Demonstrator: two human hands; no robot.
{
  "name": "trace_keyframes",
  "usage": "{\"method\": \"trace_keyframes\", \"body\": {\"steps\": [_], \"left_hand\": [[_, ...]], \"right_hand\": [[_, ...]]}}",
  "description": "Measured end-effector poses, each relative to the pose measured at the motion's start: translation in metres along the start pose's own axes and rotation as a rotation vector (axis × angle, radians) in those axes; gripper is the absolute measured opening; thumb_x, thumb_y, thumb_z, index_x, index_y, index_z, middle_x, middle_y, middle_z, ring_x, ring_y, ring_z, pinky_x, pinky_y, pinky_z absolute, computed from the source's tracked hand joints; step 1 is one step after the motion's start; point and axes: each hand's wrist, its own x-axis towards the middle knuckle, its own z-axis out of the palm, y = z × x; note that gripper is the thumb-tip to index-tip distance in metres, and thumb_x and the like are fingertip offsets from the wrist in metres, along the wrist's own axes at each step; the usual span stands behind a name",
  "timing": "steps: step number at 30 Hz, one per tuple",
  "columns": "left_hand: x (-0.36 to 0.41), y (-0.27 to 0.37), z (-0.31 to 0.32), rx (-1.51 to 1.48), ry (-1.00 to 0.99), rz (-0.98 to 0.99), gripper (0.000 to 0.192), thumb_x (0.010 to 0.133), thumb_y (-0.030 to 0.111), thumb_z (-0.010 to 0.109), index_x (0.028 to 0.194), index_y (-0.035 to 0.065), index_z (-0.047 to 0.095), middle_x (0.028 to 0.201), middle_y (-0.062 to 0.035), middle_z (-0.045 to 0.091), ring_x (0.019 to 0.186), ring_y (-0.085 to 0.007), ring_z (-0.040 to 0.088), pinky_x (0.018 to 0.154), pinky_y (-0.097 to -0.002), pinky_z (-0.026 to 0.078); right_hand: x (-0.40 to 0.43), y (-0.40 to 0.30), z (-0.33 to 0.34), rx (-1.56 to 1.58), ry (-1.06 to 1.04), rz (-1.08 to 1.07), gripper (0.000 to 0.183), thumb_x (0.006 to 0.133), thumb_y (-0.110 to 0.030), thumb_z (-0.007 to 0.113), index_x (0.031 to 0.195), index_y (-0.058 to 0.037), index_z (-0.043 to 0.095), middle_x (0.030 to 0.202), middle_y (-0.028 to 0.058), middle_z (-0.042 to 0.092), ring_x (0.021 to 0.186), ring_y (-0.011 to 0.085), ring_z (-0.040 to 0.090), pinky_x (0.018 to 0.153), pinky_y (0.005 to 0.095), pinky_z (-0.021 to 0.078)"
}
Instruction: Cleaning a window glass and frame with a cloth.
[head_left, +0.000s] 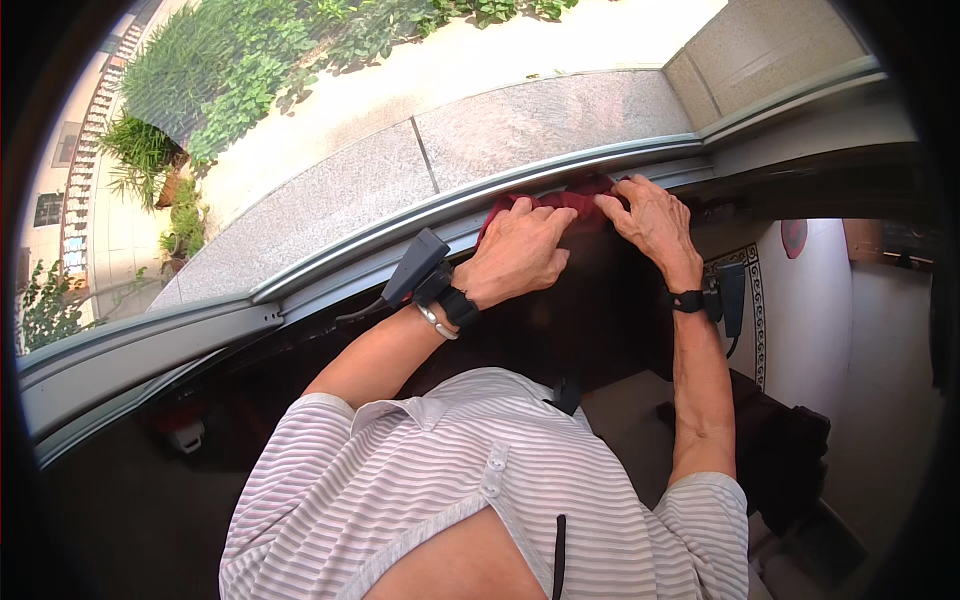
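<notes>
A dark red cloth (577, 202) lies bunched along the metal track of a sliding window frame (457, 225). My left hand (517, 247) presses on the cloth's left part, its fingertips curled over the fabric. At the cloth's right end, my right hand (654, 221) pinches the fabric between thumb and fingers. Both wrists wear black straps with small dark devices, and a silver bangle circles the left one. Part of the cloth is hidden beneath the fingers.
Beyond the track runs a grey stone sill (525, 135), with green plants (247, 90) outside. A window sash (150, 345) stands at the left. Dark wooden furniture (780, 442) sits at the lower right, near a white wall (817, 315).
</notes>
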Motion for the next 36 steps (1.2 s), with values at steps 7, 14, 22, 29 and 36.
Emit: {"method": "trace_keyframes", "body": {"steps": [7,14,22,29,36], "left_hand": [[0.034,0.008,0.011,-0.089,-0.148,-0.114,0.055,0.069,0.010,0.053,0.122,0.0015,0.042,0.087,-0.0248,0.056,0.088,-0.0383,0.050,0.078,-0.0449,0.043],[0.035,0.008,0.013,-0.150,-0.069,-0.152,0.077,0.067,0.007,0.053,0.137,0.0040,0.021,0.089,-0.0266,0.055,0.081,-0.0408,0.053,0.075,-0.0452,0.044],[-0.003,0.004,0.000,-0.300,0.353,0.032,0.052,0.073,-0.005,0.047,0.124,0.0017,0.042,0.121,-0.0193,0.048,0.102,-0.0340,0.054,0.088,-0.0351,0.044],[-0.056,-0.022,-0.005,-0.351,0.385,0.007,0.042,0.075,-0.001,0.053,0.116,0.0018,0.048,0.115,-0.0179,0.051,0.093,-0.0319,0.057,0.079,-0.0334,0.048],[-0.097,-0.031,-0.007,-0.836,0.213,-0.208,0.038,0.082,0.001,0.053,0.120,0.0016,0.048,0.118,-0.0119,0.052,0.095,-0.0202,0.058,0.083,-0.0309,0.047]], "right_hand": [[0.005,0.000,0.014,0.143,0.057,-0.057,0.032,0.077,-0.026,0.046,0.091,-0.0022,0.062,0.089,0.0198,0.062,0.086,0.0372,0.058,0.076,0.0442,0.0454],[0.009,0.012,0.016,0.346,0.031,-0.021,0.044,0.075,-0.023,0.044,0.109,0.0040,0.054,0.099,0.0260,0.059,0.097,0.0391,0.055,0.085,0.0431,0.0429],[-0.003,-0.026,0.011,0.174,0.036,0.082,0.058,0.073,-0.040,0.061,0.109,0.0037,0.049,0.099,0.0256,0.059,0.091,0.0402,0.058,0.079,0.0460,0.0458],[-0.007,-0.053,0.042,-0.031,0.138,0.144,0.047,0.074,-0.029,0.058,0.103,0.0047,0.043,0.094,0.0277,0.058,0.084,0.0412,0.060,0.072,0.0482,0.0479],[-0.013,-0.073,0.065,-0.030,0.339,0.132,0.040,0.075,-0.019,0.052,0.106,0.0026,0.037,0.082,0.0248,0.060,0.068,0.0416,0.060,0.060,0.0494,0.0484]]}}
